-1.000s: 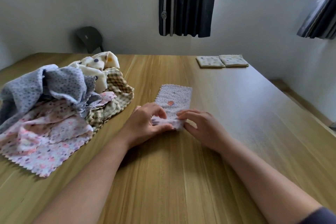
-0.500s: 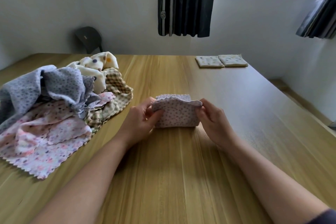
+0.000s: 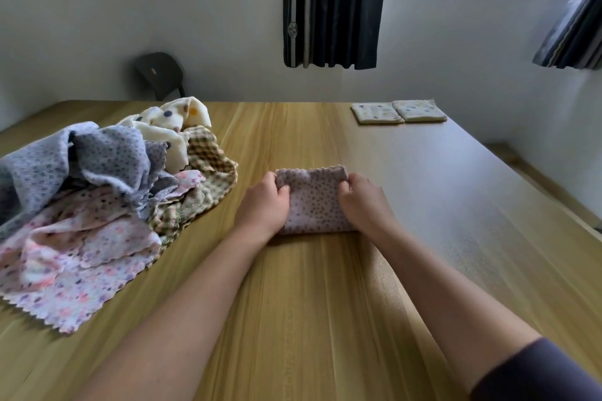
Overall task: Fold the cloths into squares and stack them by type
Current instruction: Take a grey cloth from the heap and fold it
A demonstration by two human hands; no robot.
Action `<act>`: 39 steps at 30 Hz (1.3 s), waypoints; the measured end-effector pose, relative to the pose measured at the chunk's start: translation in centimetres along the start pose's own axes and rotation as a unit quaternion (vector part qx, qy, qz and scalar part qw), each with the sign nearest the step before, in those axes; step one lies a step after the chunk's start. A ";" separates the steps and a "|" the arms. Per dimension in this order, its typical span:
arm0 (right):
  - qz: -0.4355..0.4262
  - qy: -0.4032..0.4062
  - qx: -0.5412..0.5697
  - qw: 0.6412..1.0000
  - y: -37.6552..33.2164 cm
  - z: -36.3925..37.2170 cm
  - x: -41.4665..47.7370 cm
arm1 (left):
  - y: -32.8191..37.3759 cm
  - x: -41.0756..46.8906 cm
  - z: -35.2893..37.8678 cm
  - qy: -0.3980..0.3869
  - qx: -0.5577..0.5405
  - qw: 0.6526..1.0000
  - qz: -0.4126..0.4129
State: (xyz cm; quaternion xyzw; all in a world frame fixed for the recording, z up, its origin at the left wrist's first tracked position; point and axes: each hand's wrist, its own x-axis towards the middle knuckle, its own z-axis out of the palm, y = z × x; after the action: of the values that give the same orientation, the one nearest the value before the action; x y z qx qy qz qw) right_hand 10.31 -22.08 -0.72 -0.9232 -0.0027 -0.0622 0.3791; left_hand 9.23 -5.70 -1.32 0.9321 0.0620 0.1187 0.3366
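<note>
One cloth is in work at this moment: the pale lilac dotted cloth. It lies on the bench straight in front of me, doubled over into a compact, nearly square shape. The folded edge is toward me and the scalloped edges are on the far side. I judge this to be the last fold of this piece, where the far edges are matched.

My left hand grips the left side of the cloth, with the fingers curled over the top layer near the far corner. My right hand grips the right side in the same manner, with its fingers bent onto the fabric. Neither hand is free. The thumbs are hidden, so I cannot tell how they lie.

The next move, I think, asks me to bring the corners even, press the square flat, and only then let go. The fabric looks soft and may open again.

At the far right of the bench two folded cream squares lie side by side, touching. They seem to be another type, so this one probably needs its own place. To my left, near but apart from my hand, is the heap of unfolded cloths, so most of the task is not yet done.
</note>
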 end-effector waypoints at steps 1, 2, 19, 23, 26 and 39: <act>0.022 -0.010 -0.025 0.999 -0.2 0.1 0.5 | 0.3 0.5 0.1 -0.013 0.029 0.999 -0.022; 0.042 -0.022 -0.051 0.998 -0.5 0.2 1.0 | 0.6 0.8 0.1 -0.024 0.056 0.998 -0.035; 0.138 -0.092 -0.271 0.948 -2.7 0.6 3.1 | 1.2 2.5 0.3 -0.060 0.060 0.991 -0.102; 0.110 -0.072 -0.233 0.964 -2.1 0.4 3.0 | 0.7 1.6 -0.1 -0.040 0.029 0.997 -0.067; 0.022 -0.006 -0.154 0.988 -1.1 0.4 2.5 | 0.8 1.5 -0.1 0.002 0.033 0.998 -0.045; 0.043 -0.010 -0.288 0.957 -1.6 1.1 3.7 | 2.0 2.8 1.3 -0.038 0.236 0.968 -0.072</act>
State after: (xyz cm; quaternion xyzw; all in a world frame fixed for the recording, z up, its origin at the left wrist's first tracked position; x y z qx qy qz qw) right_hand 14.00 -20.30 0.06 -0.9931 0.0508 -0.0349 0.0993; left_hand 12.32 -7.49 -0.46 0.9820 0.1425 0.0403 0.1170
